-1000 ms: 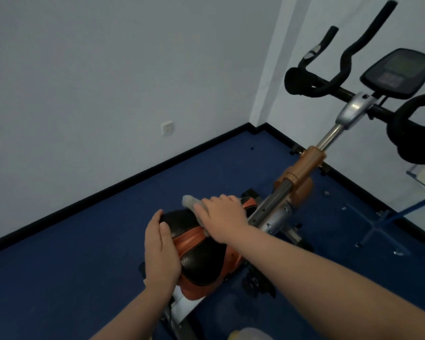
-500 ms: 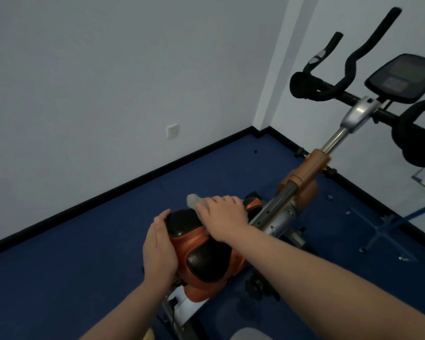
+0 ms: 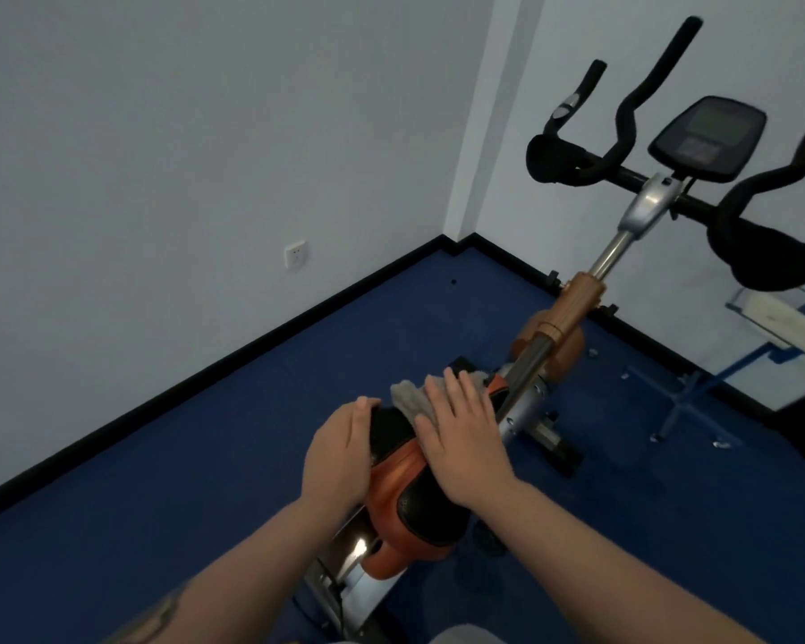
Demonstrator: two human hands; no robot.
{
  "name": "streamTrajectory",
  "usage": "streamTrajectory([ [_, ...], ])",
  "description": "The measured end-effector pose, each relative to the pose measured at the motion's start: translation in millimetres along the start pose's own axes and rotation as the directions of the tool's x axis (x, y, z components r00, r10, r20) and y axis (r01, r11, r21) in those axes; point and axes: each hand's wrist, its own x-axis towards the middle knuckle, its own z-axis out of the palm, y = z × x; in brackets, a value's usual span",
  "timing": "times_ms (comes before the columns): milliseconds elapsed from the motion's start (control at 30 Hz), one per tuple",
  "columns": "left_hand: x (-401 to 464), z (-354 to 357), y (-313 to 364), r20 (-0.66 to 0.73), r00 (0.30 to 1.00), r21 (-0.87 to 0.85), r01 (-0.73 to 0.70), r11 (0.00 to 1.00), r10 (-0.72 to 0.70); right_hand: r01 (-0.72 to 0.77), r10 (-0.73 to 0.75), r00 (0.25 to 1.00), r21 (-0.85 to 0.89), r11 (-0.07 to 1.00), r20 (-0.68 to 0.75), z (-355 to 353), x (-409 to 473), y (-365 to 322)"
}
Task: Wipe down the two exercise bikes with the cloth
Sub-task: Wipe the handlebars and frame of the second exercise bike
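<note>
Since the earlier frame: your right hand [image 3: 461,439] has slid the cloth [image 3: 410,398] forward along the saddle [image 3: 414,495], toward its nose; your left hand [image 3: 340,453] has stayed on the saddle's left edge.
Head view, right hand: fingers straight and spread, palm flat, pressing the cloth onto the front of the saddle; a grey corner of cloth shows past the fingertips.
Head view, left hand: fingers curled over the saddle's left side, steadying it.
Head view, bike: the exercise bike [image 3: 572,313] stands in front of you; handlebars [image 3: 623,132] and console [image 3: 707,137] sit well apart from the cloth.
Progress: you seem to be on the saddle only. Judging from where the cloth lies, the post, handlebars and console are probably still to wipe.
Second bike: not in view, so you cannot tell its state.
</note>
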Motion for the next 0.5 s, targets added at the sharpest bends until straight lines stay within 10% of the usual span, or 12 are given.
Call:
streamTrajectory([
  [233,-2.6,-6.5,-3.5,0.058,0.997,-0.068,-0.049,0.996,0.053,-0.092,0.098,0.994,0.124,0.988,-0.044,30.4,-75.4,-38.3],
  [500,23.0,-15.2,9.0,0.224,0.97,0.422,-0.185,0.888,0.096,-0.507,0.533,0.846,0.309,0.805,-0.001,11.8,-43.3,-62.5],
])
